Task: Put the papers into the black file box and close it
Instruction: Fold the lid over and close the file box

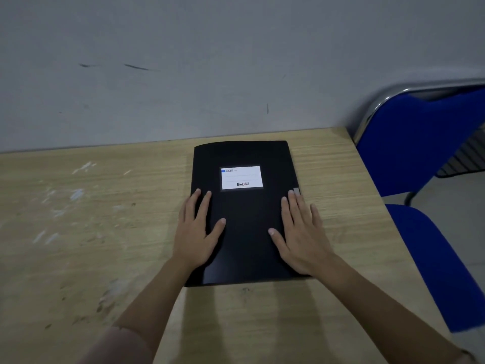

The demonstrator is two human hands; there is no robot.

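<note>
Head view: the black file box (244, 214) is seen lying flat and shut on the wooden table (105, 232), with the left hand (196, 232) and right hand (301, 232) spread open-palmed on its lid, nothing gripped. No papers are visible, so they cannot be confirmed inside. If the grey tab (296, 191) at the right edge is left unlatched, the lid may well spring open once pressure is lifted.

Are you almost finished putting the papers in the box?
Nearly. The black box lies shut on the table, with no loose papers in sight. The left hand and right hand rest flat on its lid. Whether the side clasp is fastened can't be seen.
</note>
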